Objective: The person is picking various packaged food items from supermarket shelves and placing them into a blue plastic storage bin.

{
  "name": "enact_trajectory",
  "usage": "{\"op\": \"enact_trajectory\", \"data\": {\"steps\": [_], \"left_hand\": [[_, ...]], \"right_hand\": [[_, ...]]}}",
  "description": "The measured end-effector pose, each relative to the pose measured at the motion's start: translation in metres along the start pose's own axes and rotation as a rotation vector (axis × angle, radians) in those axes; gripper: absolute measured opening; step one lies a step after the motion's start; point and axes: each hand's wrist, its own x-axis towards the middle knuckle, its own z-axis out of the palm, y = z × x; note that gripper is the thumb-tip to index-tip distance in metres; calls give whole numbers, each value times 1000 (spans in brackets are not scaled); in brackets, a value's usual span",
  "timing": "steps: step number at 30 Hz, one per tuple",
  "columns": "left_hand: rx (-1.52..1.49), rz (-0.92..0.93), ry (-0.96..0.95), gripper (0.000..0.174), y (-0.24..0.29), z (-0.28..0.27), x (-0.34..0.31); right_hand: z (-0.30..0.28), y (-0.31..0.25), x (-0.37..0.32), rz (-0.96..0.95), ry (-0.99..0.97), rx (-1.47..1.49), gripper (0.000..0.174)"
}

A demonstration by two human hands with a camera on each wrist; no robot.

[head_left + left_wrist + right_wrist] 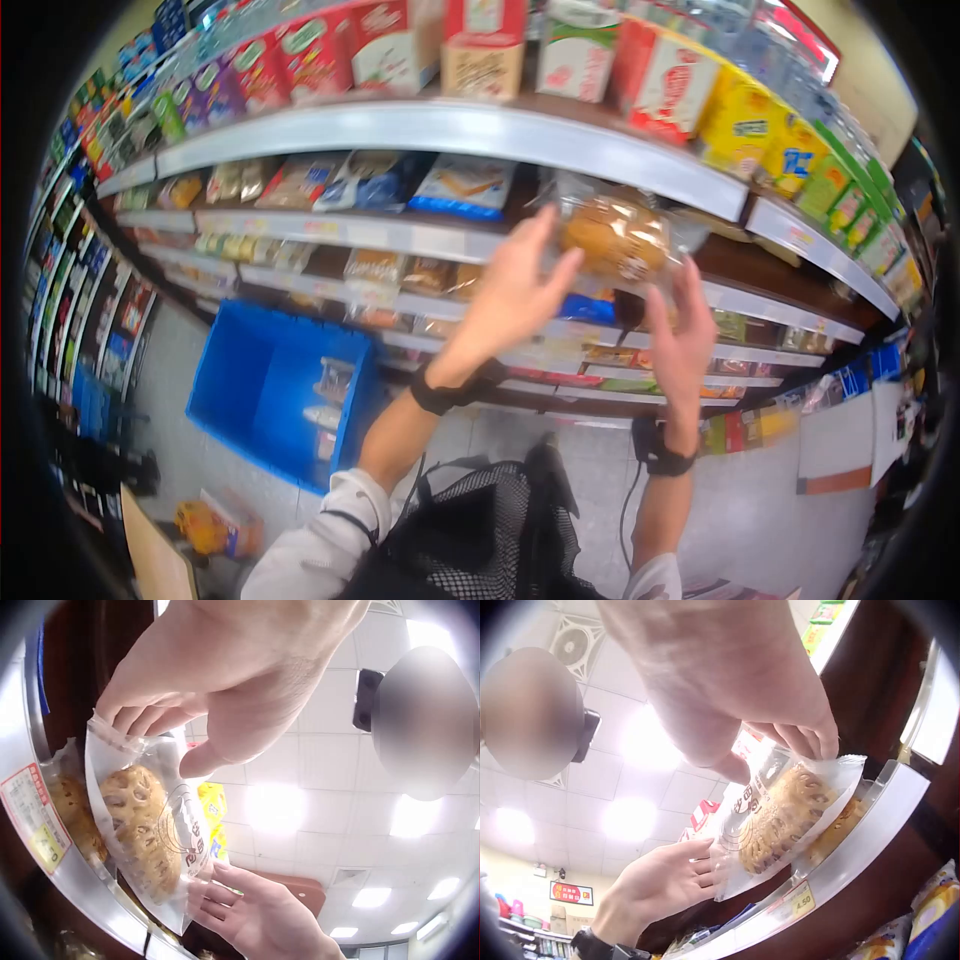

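Note:
A golden-brown bread [612, 240] in a clear bag is held between my two hands at the shelf front. My left hand [515, 285] grips one end of the bag; in the left wrist view its fingers reach behind the wrapper and the thumb lies in front. At the other end, my right hand [680, 330] holds the bag, fingers over its edge in the right wrist view and thumb toward the printed side. Behind it, a second bagged bread [75, 817] lies on the shelf, partly hidden by the first.
A blue bin [235, 350] with a few packaged items stands on the floor at left. The shelf edge [430, 125] above carries red, white and yellow cartons. A price tag [801, 901] sits on the rail below the bread. Packaged snacks fill lower shelves.

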Motion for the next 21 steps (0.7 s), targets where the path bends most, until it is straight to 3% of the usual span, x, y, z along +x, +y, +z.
{"op": "enact_trajectory", "data": {"steps": [2,3,5,6,8,10,12,14,21], "left_hand": [[86,61,16,61,-16,-1,-36],[-8,38,-142,61,-6,7,-52],[-16,-73,-166,63,-16,4,-99],[-92,-141,-236,63,-22,5,-126],[-161,-214,-263,62,-28,1,-167],[-230,-427,-451,54,-58,2,-224],[-276,-512,-458,52,-70,-6,-258],[-311,-620,-455,50,-69,-12,-289],[-257,-728,-470,52,-42,-65,-348]], "right_hand": [[-20,9,-42,75,29,45,54],[-22,13,-63,132,26,89,54],[-15,13,-97,178,-67,124,53],[-20,27,-129,390,-14,104,53],[-18,52,-193,549,-163,16,55],[-12,58,-232,613,-248,-32,57],[1,51,-265,763,-378,-54,60],[3,43,-293,792,-400,-34,61],[22,-11,-362,790,-378,-44,60]]}}
